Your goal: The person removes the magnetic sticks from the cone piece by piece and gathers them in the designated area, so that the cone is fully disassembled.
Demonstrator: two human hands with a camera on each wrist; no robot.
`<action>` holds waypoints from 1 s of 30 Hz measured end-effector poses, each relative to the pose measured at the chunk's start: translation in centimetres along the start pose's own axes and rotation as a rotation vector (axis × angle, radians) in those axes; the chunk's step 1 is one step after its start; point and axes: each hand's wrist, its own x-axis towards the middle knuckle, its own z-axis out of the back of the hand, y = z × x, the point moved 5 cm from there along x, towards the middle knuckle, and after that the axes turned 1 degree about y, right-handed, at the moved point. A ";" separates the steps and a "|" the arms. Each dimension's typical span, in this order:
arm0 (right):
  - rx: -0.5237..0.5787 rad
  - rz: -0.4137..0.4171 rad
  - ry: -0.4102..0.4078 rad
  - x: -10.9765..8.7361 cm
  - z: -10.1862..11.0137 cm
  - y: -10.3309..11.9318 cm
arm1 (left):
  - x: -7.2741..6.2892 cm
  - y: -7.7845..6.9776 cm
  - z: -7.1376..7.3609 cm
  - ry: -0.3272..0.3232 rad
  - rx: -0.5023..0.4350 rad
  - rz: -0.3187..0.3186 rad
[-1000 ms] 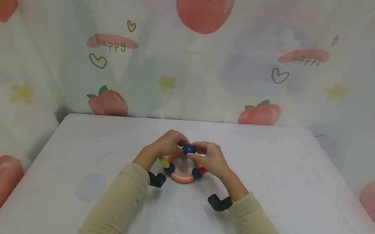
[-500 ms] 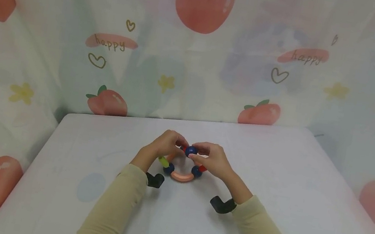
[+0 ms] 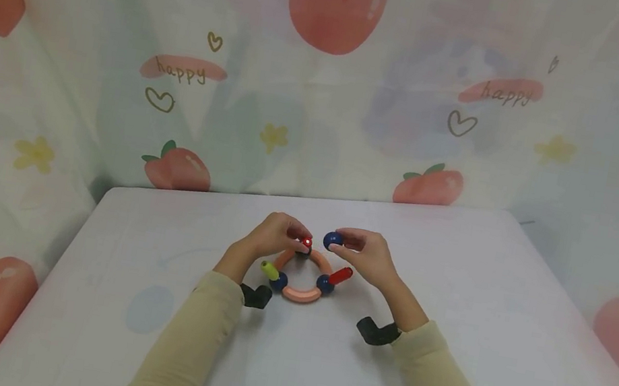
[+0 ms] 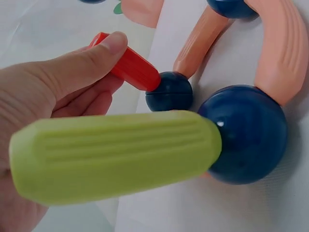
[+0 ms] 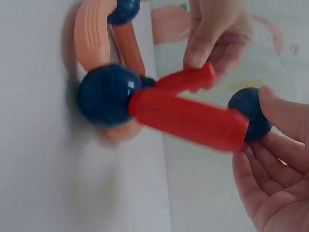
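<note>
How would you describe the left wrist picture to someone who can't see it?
A left hand pinches a red rod whose far end meets a dark blue ball. Across the foreground, a yellow-green rod sticks out from a nearer blue ball; curved orange pieces link the balls over a white table.

"happy" can be read twice, on pink smears on the peach-print backdrop, way beyond the fingers, one either side.

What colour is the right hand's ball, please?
Dark blue; the ball shows best in the right wrist view.
</note>
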 end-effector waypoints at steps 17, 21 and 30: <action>0.055 -0.103 -0.064 0.3 1.4 -3.8 | 0.4 1.4 -0.2 -0.104 -0.102 0.060; 0.066 -0.122 -0.066 0.6 1.6 -4.8 | 0.5 1.5 -0.1 -0.123 -0.115 0.052; 0.043 -0.242 -0.054 0.9 1.2 -7.4 | 0.7 2.3 -0.2 -0.149 -0.190 0.064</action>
